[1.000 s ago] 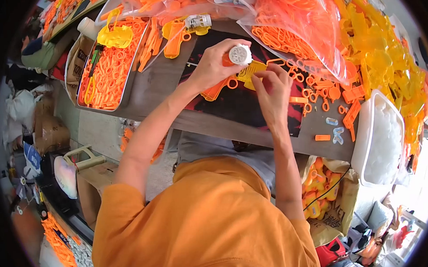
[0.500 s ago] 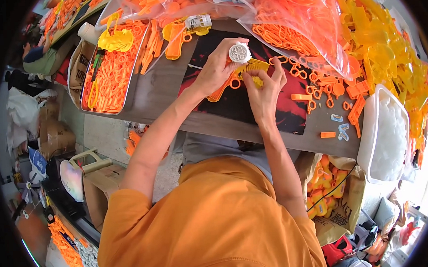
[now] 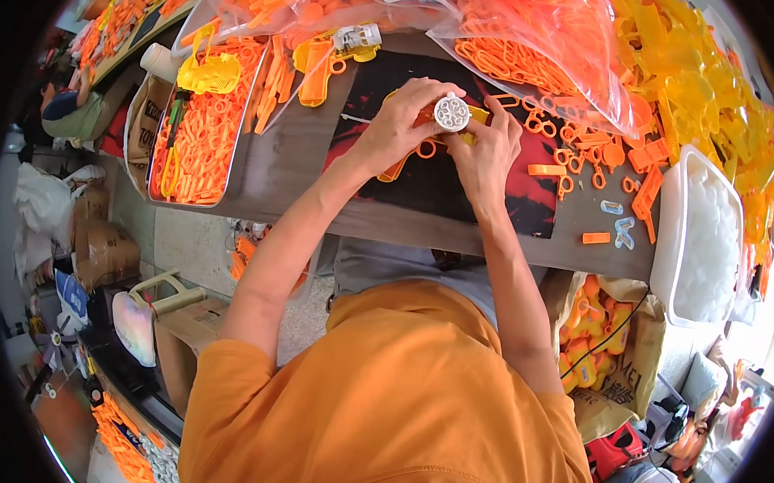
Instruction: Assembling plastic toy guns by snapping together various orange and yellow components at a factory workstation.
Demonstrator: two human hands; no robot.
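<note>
Taking the hands as the clock's middle: the left hand (image 3: pixel 402 124) has its fingers wrapped round a white cylinder (image 3: pixel 452 114), round end with the holes facing up. The right hand (image 3: pixel 487 155) comes in from four o'clock, fingers curled right by the cylinder, but I can't tell if it's actually pinching anything. An orange-and-yellow toy piece (image 3: pixel 391 172) sits around eight o'clock, partly hidden under the hands. Best wiggle room is at six, where the dark mat (image 3: pixel 445 191) runs toward the front edge of the table (image 3: pixel 298 172). At nine, a stretch of tabletop separates mat and tray (image 3: pixel 216 202). Three's tighter: loose orange parts (image 3: pixel 594 139) crowd the mat's side, and a plastic bag (image 3: pixel 534 54) bulges in at one. The white tub (image 3: pixel 666 251) stands at four, by the table's end.
</note>
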